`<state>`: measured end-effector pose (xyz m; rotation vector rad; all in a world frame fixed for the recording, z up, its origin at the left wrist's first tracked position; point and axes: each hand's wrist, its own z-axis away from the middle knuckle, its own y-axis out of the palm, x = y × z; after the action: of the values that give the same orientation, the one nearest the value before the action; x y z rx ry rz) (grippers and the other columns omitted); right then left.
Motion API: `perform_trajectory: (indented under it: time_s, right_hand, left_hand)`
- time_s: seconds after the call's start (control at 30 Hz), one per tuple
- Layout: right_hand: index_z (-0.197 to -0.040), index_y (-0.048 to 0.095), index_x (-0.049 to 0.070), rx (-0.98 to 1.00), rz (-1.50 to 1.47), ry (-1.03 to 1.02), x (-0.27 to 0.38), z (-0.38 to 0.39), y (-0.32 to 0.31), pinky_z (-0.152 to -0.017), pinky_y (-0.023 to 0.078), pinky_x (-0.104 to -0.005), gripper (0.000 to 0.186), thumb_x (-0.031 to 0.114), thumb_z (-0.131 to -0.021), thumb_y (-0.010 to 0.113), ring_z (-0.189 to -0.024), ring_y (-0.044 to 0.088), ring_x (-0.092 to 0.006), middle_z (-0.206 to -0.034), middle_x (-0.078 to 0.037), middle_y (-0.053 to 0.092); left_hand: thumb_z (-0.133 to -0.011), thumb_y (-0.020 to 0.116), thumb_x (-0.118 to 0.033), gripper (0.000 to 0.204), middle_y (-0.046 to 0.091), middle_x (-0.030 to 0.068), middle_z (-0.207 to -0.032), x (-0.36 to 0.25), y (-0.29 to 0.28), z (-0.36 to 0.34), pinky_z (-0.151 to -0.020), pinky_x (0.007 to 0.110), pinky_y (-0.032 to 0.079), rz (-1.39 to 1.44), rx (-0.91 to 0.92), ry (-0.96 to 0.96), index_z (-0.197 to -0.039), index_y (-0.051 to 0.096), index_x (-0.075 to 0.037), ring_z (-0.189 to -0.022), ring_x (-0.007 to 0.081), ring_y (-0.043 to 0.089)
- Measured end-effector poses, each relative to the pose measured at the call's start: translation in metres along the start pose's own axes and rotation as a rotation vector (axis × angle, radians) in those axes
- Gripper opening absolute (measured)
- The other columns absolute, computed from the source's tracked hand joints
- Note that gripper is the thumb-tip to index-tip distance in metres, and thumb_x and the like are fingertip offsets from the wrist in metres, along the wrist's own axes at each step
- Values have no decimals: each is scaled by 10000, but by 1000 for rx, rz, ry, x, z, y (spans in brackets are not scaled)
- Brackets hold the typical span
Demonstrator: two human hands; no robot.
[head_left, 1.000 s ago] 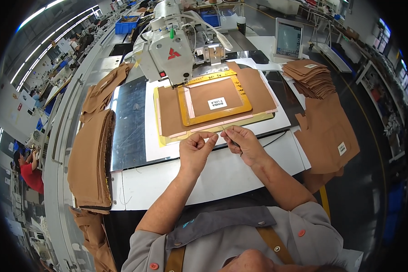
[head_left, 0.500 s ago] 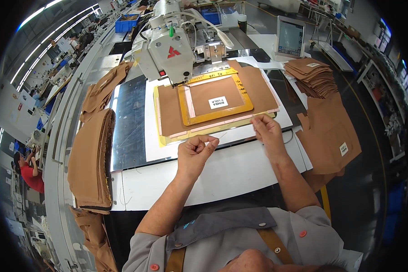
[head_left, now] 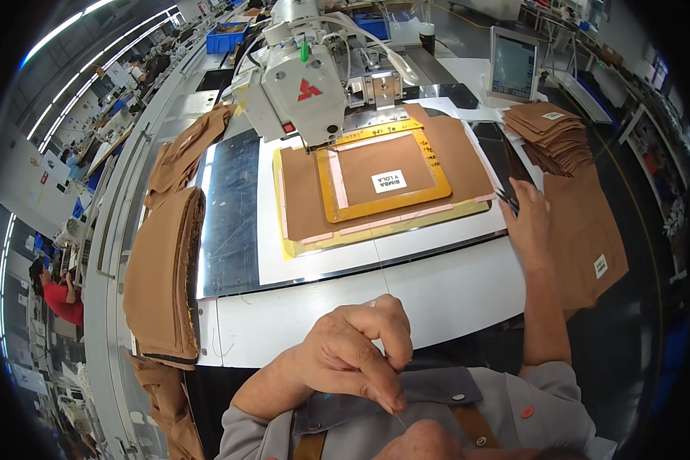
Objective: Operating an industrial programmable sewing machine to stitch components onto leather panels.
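Note:
My left hand (head_left: 360, 345) is closed in a pinch low in front of my chest, holding a thin thread (head_left: 381, 264). The thread runs back over the table edge toward the work under the sewing machine (head_left: 299, 92). Over by the table's right side, my right hand (head_left: 530, 222) has its fingers round small dark thread snips (head_left: 506, 201). A yellow clamp frame (head_left: 387, 211) lies on a brown fabric panel (head_left: 303, 211), beneath the machine head. A white label (head_left: 389, 182) shows on the fabric inside the frame.
A thick stack of brown panels (head_left: 161, 276) lies at the left. More brown pieces (head_left: 548, 126) are piled at the right, beside a display screen (head_left: 513, 65). A blue bin (head_left: 226, 38) stands at the back left. A person in red (head_left: 61, 300) sits far left.
My left hand has come down and closer to my body, drawing the thread with it. My right hand has moved right and now has the thread snips. The view has shifted slightly.

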<state>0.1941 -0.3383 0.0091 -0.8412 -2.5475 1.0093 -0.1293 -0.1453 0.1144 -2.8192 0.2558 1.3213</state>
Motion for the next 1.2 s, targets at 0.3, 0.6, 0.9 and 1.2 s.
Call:
perform_trajectory:
  time_s: [0.3, 0.6, 0.9, 1.2]
  right_hand:
    - [-1151, 729, 79, 256, -1025, -361, 106, -58, -104, -928, 501, -424, 350, 253, -855, 797, -1050, 677, -270, -1161, -117, 710]
    - [-1089, 755, 117, 350, -1534, -703, 162, -71, -122, -1185, 273, -566, 196, 231, -932, 735, -1086, 712, -239, -1164, -30, 745]
    - [-1085, 725, 41, 719, -2118, -657, 162, -71, -97, -608, 492, -339, 172, 78, -917, 738, -773, 652, -221, -903, -77, 634]
    - [-941, 781, 68, 812, -2273, -474, 167, -81, -84, -586, 432, -280, 112, 77, -841, 831, -700, 570, -130, -837, -21, 611]
  left_hand:
    - [-719, 906, -227, 117, 642, -30, -842, 6, -3, -12, -736, 333, 338, 102, -53, -76, -768, 814, -173, -768, 156, 501]
    - [-739, 926, -246, 209, 723, 42, -935, 13, -7, 3, -886, 441, 378, -48, -230, -86, -800, 776, -113, -895, 219, 671]
    - [-749, 874, -22, 193, 709, 73, -936, 37, -63, 19, -842, 330, 519, -311, -453, -253, -906, 760, -28, -929, 200, 673]
    - [-958, 728, -116, 141, 704, 30, -1019, 91, -144, 0, -812, 232, 470, -507, -655, -599, -1060, 741, -18, -879, 91, 613]
